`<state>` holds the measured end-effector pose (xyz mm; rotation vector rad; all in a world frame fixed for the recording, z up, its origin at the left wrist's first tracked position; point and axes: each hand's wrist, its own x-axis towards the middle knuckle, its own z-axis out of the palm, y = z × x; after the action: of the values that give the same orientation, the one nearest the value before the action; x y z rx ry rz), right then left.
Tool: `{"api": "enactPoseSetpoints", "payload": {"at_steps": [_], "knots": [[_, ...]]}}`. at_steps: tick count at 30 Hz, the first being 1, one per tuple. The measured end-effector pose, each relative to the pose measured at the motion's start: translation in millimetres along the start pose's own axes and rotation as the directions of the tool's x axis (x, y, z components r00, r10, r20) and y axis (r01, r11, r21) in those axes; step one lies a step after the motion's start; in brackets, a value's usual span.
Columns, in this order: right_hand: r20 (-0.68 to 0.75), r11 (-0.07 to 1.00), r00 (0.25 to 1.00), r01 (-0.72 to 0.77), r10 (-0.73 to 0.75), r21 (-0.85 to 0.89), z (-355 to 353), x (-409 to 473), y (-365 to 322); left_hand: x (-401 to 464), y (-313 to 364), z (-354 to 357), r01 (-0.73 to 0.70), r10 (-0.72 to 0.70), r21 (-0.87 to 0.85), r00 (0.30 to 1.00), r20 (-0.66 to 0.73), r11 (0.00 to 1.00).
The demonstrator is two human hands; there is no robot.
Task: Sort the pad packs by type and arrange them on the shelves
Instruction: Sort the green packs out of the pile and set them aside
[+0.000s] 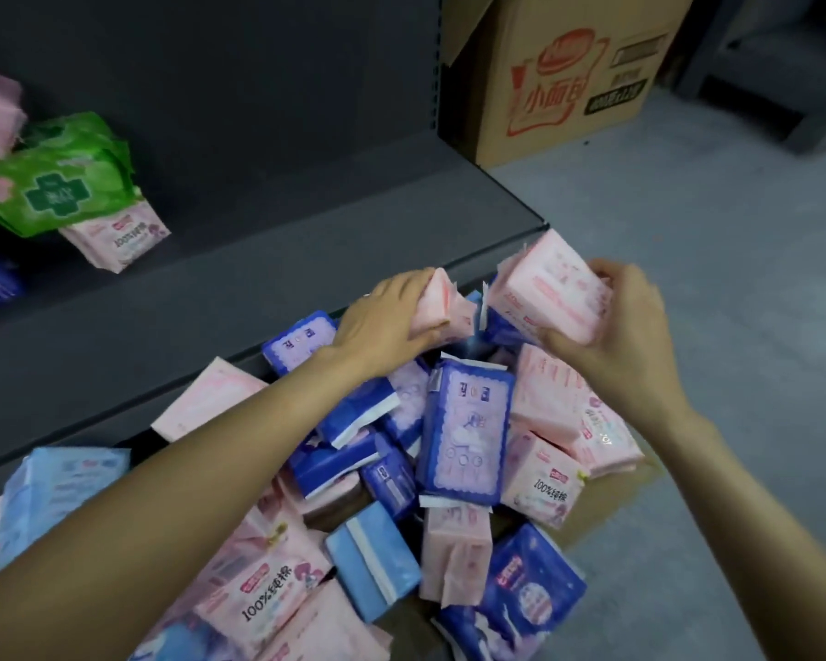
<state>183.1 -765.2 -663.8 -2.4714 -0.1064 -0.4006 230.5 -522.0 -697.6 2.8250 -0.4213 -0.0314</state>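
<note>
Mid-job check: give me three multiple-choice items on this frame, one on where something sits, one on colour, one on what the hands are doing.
1. Where does the green pack sit?
A. on the shelf, at left
B. in the floor pile
C. in the cardboard box

2. What colour is the pack in the right hand?
A. green
B. pink
C. dark blue

3. What is the left hand doing?
A. hanging idle
B. holding a pink pack
C. pressing flat on the shelf

Answers: 1 A, it lies on the shelf among other packs; 2 B, its wrapper is pink; 3 B, the fingers curl round it in a grip.
</note>
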Motion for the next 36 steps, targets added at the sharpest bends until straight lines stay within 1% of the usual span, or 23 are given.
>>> {"api": "enactPoseSetpoints", "payload": {"at_steps": [2,4,6,8,10,11,12,14,15,17,18,19,21,22,24,26,28,30,32,33,35,36], "knots": [[-0.020,1.000,0.999,0.027,-0.027,-0.013,5,9,-1,3,-1,5,-0.044,0.022,0.152,0.990,0.142,0.987],[-0.017,0.999,0.999,0.040,-0.041,-0.031,9,15,-1,6,1,9,-0.046,0.004,0.189,0.976,0.216,0.981],[-0.008,0.998,0.999,0.046,-0.046,-0.035,12,16,3,8,2,14,-0.078,0.049,0.153,0.981,0.190,0.985],[0.007,0.997,0.998,0.059,-0.059,-0.039,14,13,11,10,1,17,-0.177,0.168,0.090,0.981,0.102,0.980],[0.033,0.996,0.996,0.080,-0.078,-0.042,14,7,20,14,-1,20,-0.288,0.286,0.043,0.957,0.055,0.957],[0.048,0.996,0.996,0.078,-0.076,-0.036,14,4,24,16,-1,19,-0.312,0.311,0.021,0.950,0.042,0.950],[0.058,0.997,0.996,0.069,-0.068,-0.024,14,0,28,19,-2,17,-0.313,0.313,0.005,0.949,0.032,0.950],[0.069,0.998,0.996,0.055,-0.054,-0.012,15,-8,35,25,-5,14,-0.275,0.274,0.023,0.961,0.048,0.961],[0.085,0.998,0.995,0.057,-0.055,-0.019,18,-13,39,27,-6,13,-0.240,0.236,0.064,0.970,0.063,0.969],[0.162,0.996,0.985,0.074,-0.065,-0.050,25,-22,47,25,-7,8,-0.166,0.154,0.181,0.985,0.080,0.969],[0.191,0.996,0.980,0.073,-0.060,-0.060,28,-25,50,21,-5,6,-0.142,0.131,0.222,0.989,0.065,0.965],[0.201,0.996,0.979,0.061,-0.047,-0.063,29,-28,52,15,-3,4,-0.132,0.130,0.235,0.991,0.026,0.963],[0.168,0.999,0.986,-0.008,0.017,-0.050,24,-33,52,-1,9,1,-0.174,0.183,0.162,0.982,-0.043,0.971],[0.135,0.998,0.989,-0.055,0.060,-0.039,19,-36,52,-9,18,2,-0.224,0.228,0.099,0.973,-0.034,0.970],[0.043,0.988,0.987,-0.151,0.152,-0.042,7,-48,57,-20,37,6,-0.330,0.327,0.040,0.943,0.068,0.943],[-0.043,0.968,0.971,-0.240,0.237,-0.078,-4,-66,68,-26,52,17,-0.392,0.380,0.061,0.914,0.140,0.918],[-0.059,0.944,0.948,-0.316,0.312,-0.098,-14,-91,85,-28,60,30,-0.423,0.406,0.105,0.901,0.152,0.900],[-0.004,0.919,0.927,-0.373,0.375,-0.130,-25,-121,105,-31,64,46,-0.432,0.408,0.134,0.897,0.172,0.892],[0.124,0.912,0.910,-0.372,0.395,-0.172,-30,-150,119,-34,62,57,-0.424,0.392,0.148,0.897,0.205,0.893],[0.205,0.924,0.908,-0.325,0.365,-0.202,-29,-162,124,-33,61,60,-0.428,0.392,0.159,0.895,0.211,0.890],[0.373,0.964,0.903,-0.131,0.213,-0.232,-22,-182,137,-32,60,63,-0.436,0.398,0.174,0.891,0.217,0.883],[0.460,0.976,0.879,-0.027,0.126,-0.216,-18,-185,144,-32,61,64,-0.441,0.401,0.175,0.889,0.220,0.880]]}}
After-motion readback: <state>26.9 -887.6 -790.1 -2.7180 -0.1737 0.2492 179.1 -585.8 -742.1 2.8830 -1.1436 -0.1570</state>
